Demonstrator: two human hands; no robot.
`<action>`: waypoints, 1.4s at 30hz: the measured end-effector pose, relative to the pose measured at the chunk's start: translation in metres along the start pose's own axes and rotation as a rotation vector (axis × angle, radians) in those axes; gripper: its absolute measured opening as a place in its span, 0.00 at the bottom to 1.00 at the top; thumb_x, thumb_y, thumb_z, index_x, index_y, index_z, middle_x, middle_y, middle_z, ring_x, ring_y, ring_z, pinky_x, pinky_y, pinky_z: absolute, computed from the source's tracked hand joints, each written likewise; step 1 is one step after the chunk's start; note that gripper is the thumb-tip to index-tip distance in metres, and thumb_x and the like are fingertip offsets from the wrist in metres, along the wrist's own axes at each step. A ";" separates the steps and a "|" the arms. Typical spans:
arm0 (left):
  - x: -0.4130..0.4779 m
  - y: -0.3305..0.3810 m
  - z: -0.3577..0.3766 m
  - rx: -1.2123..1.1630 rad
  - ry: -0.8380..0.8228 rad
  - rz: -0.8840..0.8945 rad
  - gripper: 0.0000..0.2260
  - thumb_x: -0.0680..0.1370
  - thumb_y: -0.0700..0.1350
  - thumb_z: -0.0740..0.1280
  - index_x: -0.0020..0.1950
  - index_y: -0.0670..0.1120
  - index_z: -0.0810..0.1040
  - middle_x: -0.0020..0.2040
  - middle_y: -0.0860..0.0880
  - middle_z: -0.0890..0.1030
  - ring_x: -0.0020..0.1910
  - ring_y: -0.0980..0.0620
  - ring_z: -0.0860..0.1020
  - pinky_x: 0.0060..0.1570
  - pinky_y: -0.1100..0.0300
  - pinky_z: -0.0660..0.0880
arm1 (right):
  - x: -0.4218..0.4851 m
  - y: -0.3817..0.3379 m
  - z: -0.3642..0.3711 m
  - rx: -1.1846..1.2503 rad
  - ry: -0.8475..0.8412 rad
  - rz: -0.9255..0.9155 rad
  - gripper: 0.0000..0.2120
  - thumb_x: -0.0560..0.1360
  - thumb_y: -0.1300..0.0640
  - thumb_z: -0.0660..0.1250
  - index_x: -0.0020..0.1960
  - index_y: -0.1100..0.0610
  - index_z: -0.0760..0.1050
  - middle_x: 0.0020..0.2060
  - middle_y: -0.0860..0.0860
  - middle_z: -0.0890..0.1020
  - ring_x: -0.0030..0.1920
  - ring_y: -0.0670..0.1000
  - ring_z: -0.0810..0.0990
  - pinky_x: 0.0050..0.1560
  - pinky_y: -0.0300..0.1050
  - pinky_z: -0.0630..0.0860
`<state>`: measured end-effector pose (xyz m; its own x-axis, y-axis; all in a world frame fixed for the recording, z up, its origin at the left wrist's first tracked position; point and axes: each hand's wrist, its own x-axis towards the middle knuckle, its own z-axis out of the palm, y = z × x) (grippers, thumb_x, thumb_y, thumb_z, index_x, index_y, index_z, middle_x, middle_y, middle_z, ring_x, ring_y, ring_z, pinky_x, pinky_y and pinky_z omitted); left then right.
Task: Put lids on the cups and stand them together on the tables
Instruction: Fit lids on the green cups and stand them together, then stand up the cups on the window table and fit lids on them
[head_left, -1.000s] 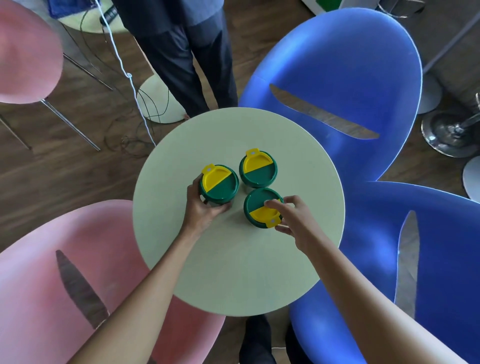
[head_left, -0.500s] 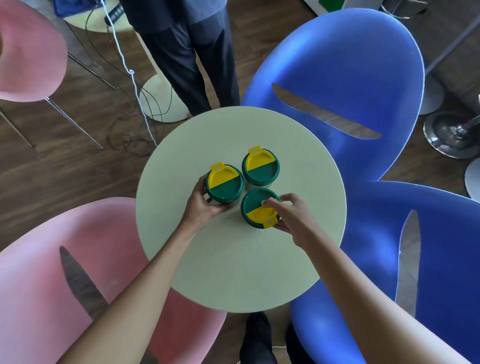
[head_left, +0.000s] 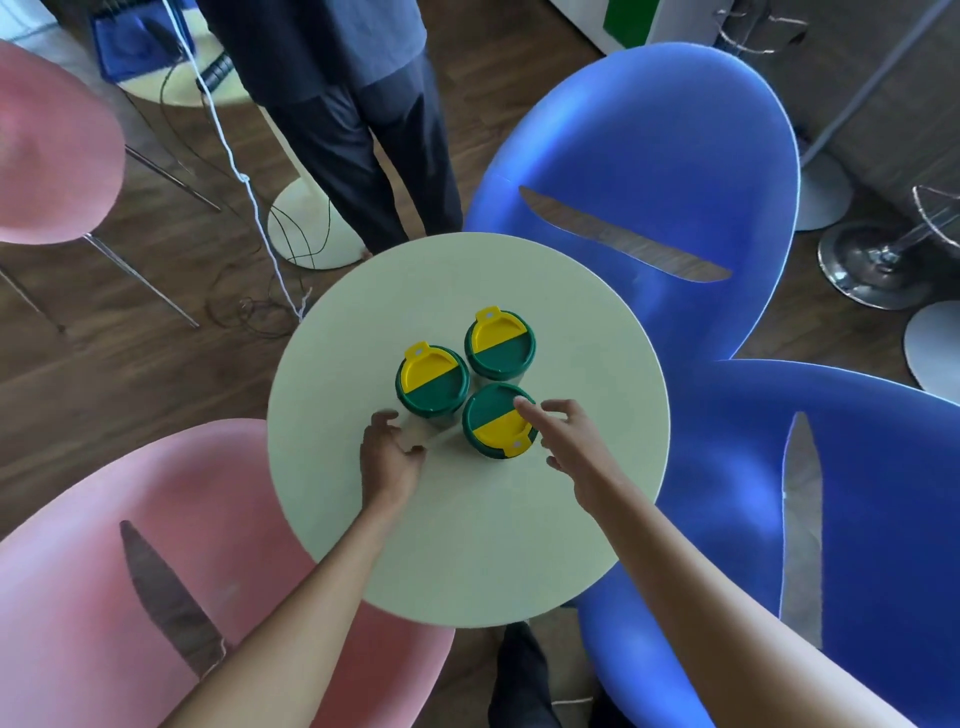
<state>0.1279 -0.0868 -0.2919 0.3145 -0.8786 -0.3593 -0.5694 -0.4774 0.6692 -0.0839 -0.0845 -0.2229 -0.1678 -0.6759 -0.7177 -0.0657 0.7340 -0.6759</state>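
The left hand (head_left: 390, 457) has let go of the left cup (head_left: 432, 382), its grip now spread wide just beside it. The right hand (head_left: 566, 441) is also loosening, one fingertip (head_left: 521, 404) touching the near cup's lid (head_left: 496, 427). Three lidded cups are standing clustered on the round worktop (head_left: 467, 545), suggesting this table is finished.

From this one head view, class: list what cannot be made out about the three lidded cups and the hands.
- Cup bodies: hidden under their own lids, seen from above.
- Contents: hidden by the lids.
- Near cup: right hand overlaps its edge; contact unclear.
- Left hand: palm faces down, hidden.
- Table base: covered by the top.
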 end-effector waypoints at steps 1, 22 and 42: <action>-0.010 0.000 0.001 0.039 0.025 -0.019 0.21 0.71 0.34 0.71 0.63 0.40 0.72 0.58 0.39 0.78 0.58 0.40 0.77 0.52 0.55 0.71 | -0.005 0.001 -0.006 0.023 0.005 -0.026 0.30 0.71 0.39 0.70 0.66 0.53 0.70 0.57 0.53 0.78 0.59 0.54 0.77 0.62 0.52 0.74; -0.304 0.259 0.138 0.083 0.177 0.614 0.11 0.71 0.37 0.65 0.52 0.44 0.78 0.49 0.44 0.80 0.50 0.42 0.77 0.47 0.52 0.73 | -0.196 0.089 -0.360 0.103 0.227 -0.419 0.15 0.72 0.51 0.67 0.59 0.50 0.76 0.45 0.46 0.82 0.47 0.49 0.80 0.45 0.44 0.75; -0.618 0.568 0.473 0.139 -0.424 1.092 0.07 0.72 0.46 0.66 0.47 0.51 0.82 0.45 0.51 0.86 0.48 0.47 0.82 0.46 0.57 0.74 | -0.291 0.191 -0.814 0.248 0.809 -0.427 0.07 0.72 0.56 0.69 0.50 0.52 0.80 0.43 0.51 0.84 0.41 0.50 0.82 0.49 0.48 0.77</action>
<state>-0.7491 0.1824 0.0033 -0.6532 -0.7410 0.1557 -0.4661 0.5556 0.6885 -0.8484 0.3065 -0.0069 -0.8146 -0.5652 -0.1300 -0.0843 0.3372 -0.9376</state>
